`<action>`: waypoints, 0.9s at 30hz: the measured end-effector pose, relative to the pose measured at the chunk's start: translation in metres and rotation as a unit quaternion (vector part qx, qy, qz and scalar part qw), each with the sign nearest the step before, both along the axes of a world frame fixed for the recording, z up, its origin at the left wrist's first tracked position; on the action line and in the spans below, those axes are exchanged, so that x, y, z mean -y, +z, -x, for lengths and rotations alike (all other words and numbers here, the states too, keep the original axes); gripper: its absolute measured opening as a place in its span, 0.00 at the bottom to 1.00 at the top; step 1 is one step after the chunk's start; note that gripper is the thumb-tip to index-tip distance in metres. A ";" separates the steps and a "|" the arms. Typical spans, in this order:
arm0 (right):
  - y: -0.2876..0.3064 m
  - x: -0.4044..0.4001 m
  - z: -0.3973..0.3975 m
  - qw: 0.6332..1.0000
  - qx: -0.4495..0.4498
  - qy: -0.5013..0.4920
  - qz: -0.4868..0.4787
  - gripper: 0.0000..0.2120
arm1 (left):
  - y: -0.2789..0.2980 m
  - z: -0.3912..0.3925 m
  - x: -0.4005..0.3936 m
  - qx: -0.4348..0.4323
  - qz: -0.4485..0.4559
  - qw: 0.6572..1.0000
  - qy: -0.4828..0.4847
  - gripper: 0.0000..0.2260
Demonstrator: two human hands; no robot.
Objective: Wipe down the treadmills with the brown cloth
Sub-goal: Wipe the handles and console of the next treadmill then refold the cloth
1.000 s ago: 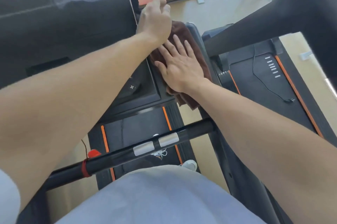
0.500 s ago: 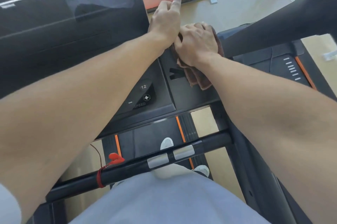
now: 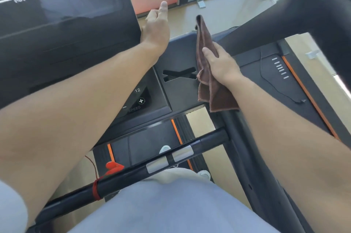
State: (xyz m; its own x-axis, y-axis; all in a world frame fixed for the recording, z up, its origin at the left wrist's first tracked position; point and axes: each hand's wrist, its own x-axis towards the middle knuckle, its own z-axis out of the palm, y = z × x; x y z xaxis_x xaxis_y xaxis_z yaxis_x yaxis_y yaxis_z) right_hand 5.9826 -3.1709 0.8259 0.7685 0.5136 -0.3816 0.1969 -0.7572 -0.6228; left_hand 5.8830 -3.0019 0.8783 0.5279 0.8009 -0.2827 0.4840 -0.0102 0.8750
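Two hands: both now off the console tray; a second ago the right pressed the cloth flat on it.
Handlebar: lower centre, nearest edge.
Right hand: centre right, fingers gripping the brown cloth, lifted and hanging folded over the tray's right edge.
Left hand: upper centre, fingers loosely extended beside the screen edge, holding nothing.
Meaning: this patch seems done; regrip likely.
Room: open above the tray; dark arm crowds upper right.
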 end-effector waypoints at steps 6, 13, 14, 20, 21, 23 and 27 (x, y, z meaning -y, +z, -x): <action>-0.011 0.043 0.064 0.973 0.220 0.010 0.075 0.29 | -0.006 -0.003 0.003 0.096 0.030 0.992 0.080 0.21; -0.032 0.005 0.071 0.883 0.350 0.300 -0.087 0.18 | 0.004 -0.003 -0.001 0.149 0.004 0.986 0.079 0.20; -0.032 -0.005 0.072 0.871 0.329 0.354 -0.089 0.19 | 0.006 -0.003 -0.003 0.148 -0.002 0.986 0.074 0.20; -0.024 -0.062 0.048 0.882 0.289 0.371 0.023 0.27 | 0.011 -0.007 -0.010 0.141 -0.081 0.986 0.048 0.17; -0.023 -0.071 0.042 0.890 0.283 0.357 0.033 0.27 | 0.010 -0.009 -0.010 0.142 -0.083 0.986 0.036 0.17; -0.021 -0.083 0.035 0.904 0.287 0.313 0.052 0.28 | 0.005 -0.010 -0.008 0.134 -0.085 0.987 0.017 0.19; -0.022 -0.081 0.023 0.939 0.284 0.179 0.081 0.27 | -0.007 -0.002 0.006 0.101 -0.089 0.991 -0.009 0.16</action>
State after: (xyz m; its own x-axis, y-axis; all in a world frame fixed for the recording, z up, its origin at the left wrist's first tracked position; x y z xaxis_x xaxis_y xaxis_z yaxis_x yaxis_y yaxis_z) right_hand 5.9594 -3.0896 0.8040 0.6610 0.7481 -0.0582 0.7217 -0.6550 -0.2238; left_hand 5.8850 -3.0076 0.8711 0.5743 0.8182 -0.0255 0.2974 -0.1796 0.9377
